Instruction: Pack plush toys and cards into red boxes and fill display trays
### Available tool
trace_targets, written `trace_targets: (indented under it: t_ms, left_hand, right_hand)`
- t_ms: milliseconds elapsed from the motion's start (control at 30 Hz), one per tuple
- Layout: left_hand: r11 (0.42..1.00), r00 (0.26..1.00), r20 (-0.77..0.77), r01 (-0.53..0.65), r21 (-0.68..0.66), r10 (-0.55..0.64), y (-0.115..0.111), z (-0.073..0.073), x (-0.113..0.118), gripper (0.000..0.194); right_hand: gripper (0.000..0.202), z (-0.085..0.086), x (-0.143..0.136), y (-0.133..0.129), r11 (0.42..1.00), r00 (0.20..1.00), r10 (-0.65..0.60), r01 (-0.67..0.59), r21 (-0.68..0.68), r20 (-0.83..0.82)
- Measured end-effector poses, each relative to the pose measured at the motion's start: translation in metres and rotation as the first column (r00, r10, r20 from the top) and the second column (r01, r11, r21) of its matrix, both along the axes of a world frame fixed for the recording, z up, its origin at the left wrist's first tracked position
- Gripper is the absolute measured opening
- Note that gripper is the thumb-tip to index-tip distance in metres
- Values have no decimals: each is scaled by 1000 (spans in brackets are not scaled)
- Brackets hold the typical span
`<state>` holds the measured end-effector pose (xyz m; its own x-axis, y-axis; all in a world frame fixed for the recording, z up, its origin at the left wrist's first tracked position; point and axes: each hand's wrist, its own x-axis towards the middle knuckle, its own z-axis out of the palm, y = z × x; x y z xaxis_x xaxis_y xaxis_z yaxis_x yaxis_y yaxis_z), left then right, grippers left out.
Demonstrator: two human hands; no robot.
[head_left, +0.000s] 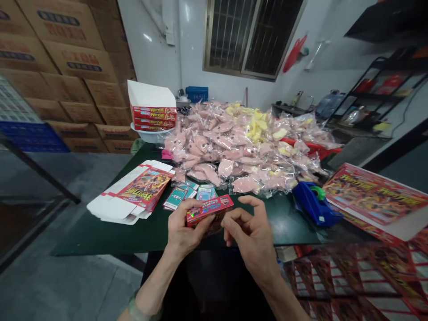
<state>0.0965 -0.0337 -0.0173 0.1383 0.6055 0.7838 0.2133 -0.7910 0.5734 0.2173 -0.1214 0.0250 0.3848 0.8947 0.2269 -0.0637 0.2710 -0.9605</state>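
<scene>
A small, shiny red printed box (pixel 210 209) is gripped in my left hand (pixel 185 227), its thumb on the near side and fingers around the left end. At the right end of that box is my right hand (pixel 249 232); its thumb and fingers are curled together, and whatever they pinch, if anything, is hidden. Just behind the box lie teal printed cards (pixel 180 196) and a second group of cards (pixel 205 192). To the left, flattened red-and-white cartons (pixel 140 191) rest in a stack on the green table (pixel 110 238).
Bagged pink, fish-like items (pixel 227 142) heap up behind, some yellow ones (pixel 259 125) among them. A blue tape dispenser (pixel 316 205) stands right, beside a large printed carton (pixel 377 196). An open display box (pixel 154 111) sits in a white basin (pixel 147 133). Brown cartons (pixel 73 58) line the left.
</scene>
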Motion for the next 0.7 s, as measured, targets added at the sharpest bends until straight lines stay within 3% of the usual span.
trace_targets:
  t_ms: [167,400,567,700]
  left_hand:
    - [999,999,27,25,-20,-25,0,2,1,24]
    - [999,999,30,37,-33,-36,1,-3,1,27]
    - [990,993,78,83,117,-92,4,-3,1,27]
    - [974,997,-13,79,211,-78,4,8,-4,24]
  right_hand:
    - [36,2,-3,1,994,994,107,-107,15,-1]
    - [35,-3,-11,10,995,995,98,-98,11,-34]
    - [24,-3,-14,12,998,997,62,-63,31,39]
    - [18,-3,-12,8,998,992,52,-55,29,116]
